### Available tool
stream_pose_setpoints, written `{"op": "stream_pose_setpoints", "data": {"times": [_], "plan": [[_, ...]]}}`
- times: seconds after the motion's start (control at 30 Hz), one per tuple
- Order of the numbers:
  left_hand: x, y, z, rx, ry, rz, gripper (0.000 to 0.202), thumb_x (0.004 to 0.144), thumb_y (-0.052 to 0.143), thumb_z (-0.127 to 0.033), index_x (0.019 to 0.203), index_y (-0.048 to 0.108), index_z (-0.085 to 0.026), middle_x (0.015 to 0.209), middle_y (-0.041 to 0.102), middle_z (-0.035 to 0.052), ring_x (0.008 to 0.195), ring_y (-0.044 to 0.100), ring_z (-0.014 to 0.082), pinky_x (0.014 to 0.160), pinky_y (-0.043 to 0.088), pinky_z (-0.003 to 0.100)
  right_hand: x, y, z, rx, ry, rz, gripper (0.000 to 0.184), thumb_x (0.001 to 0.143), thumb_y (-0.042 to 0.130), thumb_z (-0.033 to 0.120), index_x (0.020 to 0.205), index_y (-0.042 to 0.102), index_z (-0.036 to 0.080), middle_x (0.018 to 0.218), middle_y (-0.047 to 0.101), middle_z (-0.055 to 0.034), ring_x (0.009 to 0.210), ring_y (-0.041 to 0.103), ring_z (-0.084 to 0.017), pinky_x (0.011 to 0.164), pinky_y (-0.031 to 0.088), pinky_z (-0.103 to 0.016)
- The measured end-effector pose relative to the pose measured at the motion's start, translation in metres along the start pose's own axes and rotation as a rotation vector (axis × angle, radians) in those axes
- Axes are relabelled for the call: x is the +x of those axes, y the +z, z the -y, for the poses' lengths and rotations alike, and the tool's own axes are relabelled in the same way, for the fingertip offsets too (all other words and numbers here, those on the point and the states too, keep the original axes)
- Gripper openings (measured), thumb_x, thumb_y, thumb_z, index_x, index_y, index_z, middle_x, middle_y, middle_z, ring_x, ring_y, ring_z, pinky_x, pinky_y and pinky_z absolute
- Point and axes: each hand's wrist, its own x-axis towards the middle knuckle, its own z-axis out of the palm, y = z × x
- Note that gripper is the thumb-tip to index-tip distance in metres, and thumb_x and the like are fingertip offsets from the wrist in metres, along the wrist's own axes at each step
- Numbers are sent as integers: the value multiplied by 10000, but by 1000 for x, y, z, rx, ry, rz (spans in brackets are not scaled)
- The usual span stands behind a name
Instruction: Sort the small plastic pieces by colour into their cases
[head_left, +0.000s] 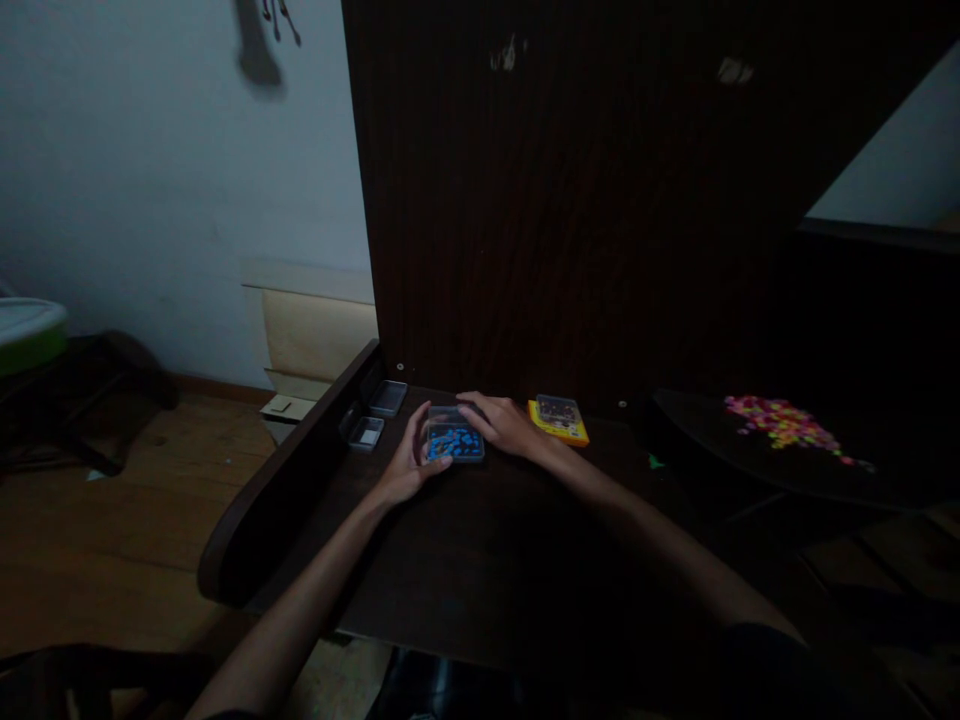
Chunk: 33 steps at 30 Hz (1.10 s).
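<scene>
A small clear plastic box (455, 441) full of blue pieces rests on the dark wooden desk (465, 560). My left hand (411, 462) is curled round the box's left side, thumb against its front edge. My right hand (504, 424) lies over the box's right and back edge, fingers wrapped on it. Both hands grip the box together. Right beside my right hand sits a yellow box (559, 418) with a clear lid.
Two small empty clear boxes (377, 413) lie at the desk's back left corner. A heap of pink and yellow pieces (784, 424) sits on a dark round surface at the right. A tall dark wooden panel (570, 190) rises behind the desk. Wooden floor lies at the left.
</scene>
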Motion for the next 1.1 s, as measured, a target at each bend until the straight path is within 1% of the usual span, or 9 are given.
{"op": "stream_pose_setpoints", "data": {"times": [0.07,0.13,0.23,0.3,0.4,0.53,0.7,0.87,1.1], "plan": [[1,-3,-2,5,32,10,952,664,809,-265,1410,218,-296,1436,394,138,1250,498,291,1007,454,451,7,6,-5,208,112,-126,306,949,448,370,1132,586,168,1030,709,-93,873,702,-196,785,545,-324],[2,-6,-3,18,53,8,941,658,809,-245,1388,219,-305,1441,380,142,1228,515,285,978,475,448,16,16,-11,432,234,-204,297,911,504,414,1076,583,181,944,717,-69,681,705,-166,626,555,-284],[1,-11,-6,62,68,-15,945,657,800,-228,1388,207,-312,1440,371,153,1188,545,282,928,508,443,29,32,-19,694,382,-230,337,868,539,486,1006,566,180,849,713,-50,522,668,-144,432,484,-220],[1,-15,-8,118,53,-10,896,672,784,-227,1387,248,-298,1439,371,154,1170,559,285,915,517,441,37,41,-24,781,456,-212,348,862,546,507,952,562,171,804,711,-48,476,644,-130,408,461,-204],[3,-21,-8,216,45,-1,782,703,750,-242,1373,347,-247,1456,355,158,1196,545,299,944,505,436,47,52,-29,858,558,-153,354,890,519,513,906,559,162,797,715,-61,501,642,-113,477,496,-208],[10,-31,-2,349,124,-92,778,741,705,-273,1419,327,-227,1488,294,171,1211,538,293,989,475,440,51,76,-33,962,621,-154,320,932,466,490,953,545,181,889,716,-68,749,684,-143,638,555,-259],[18,-45,-1,647,248,-124,724,784,625,-224,1439,317,-208,1442,336,155,1242,504,270,1057,407,460,47,117,-29,1035,601,-181,234,852,616,382,964,522,198,945,682,-43,944,657,-169,865,530,-341],[22,-51,-1,927,324,-59,696,796,553,-171,1450,316,-178,1405,394,146,1340,370,283,1130,296,506,47,144,-23,1039,567,-237,526,689,755,260,1113,446,220,1073,634,-63,1030,621,-182,932,500,-366],[24,-50,1,1043,346,20,807,736,478,-31,1488,239,-203,1431,346,126,1343,378,254,1128,338,443,49,169,-25,974,521,-333,729,630,759,230,1209,316,250,1050,603,-35,1071,600,-188,967,467,-383]]}}
